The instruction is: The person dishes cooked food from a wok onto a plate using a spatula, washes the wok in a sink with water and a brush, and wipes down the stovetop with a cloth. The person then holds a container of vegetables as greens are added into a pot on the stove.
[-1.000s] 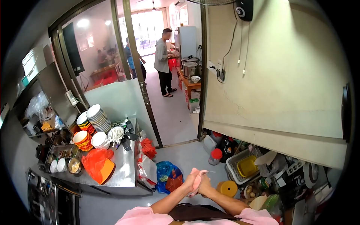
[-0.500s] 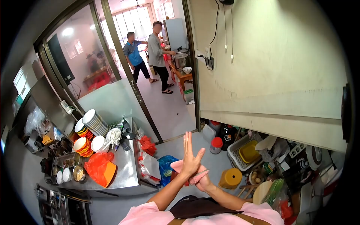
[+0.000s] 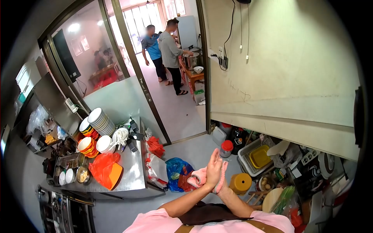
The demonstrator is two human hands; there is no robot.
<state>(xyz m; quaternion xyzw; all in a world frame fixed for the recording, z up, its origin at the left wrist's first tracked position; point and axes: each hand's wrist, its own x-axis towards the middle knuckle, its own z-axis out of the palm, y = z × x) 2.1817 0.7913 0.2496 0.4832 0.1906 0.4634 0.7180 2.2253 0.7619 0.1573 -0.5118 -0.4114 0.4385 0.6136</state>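
A pink cloth (image 3: 199,177) with a dark stitched edge is bunched between my two hands in front of my apron. My left hand (image 3: 213,171) lies flat against it, fingers stretched out and pointing away from me. Behind the cloth, my right hand (image 3: 222,188) holds it from the other side; most of its fingers are covered by the fabric. One end of the cloth hangs out to the left of my left wrist.
A steel counter (image 3: 134,171) on the left bears stacked bowls (image 3: 101,121) and a red plastic bag (image 3: 104,167). A yellow stool (image 3: 240,183), a white basket (image 3: 245,157) and a red-lidded jar (image 3: 226,148) stand right. Two people are beyond the doorway, one by a pot (image 3: 191,60).
My left hand has tilted to the right and lowered, and its fingers now press along the cloth. The cloth has spread up between the palms. The two people have shifted in the other room.
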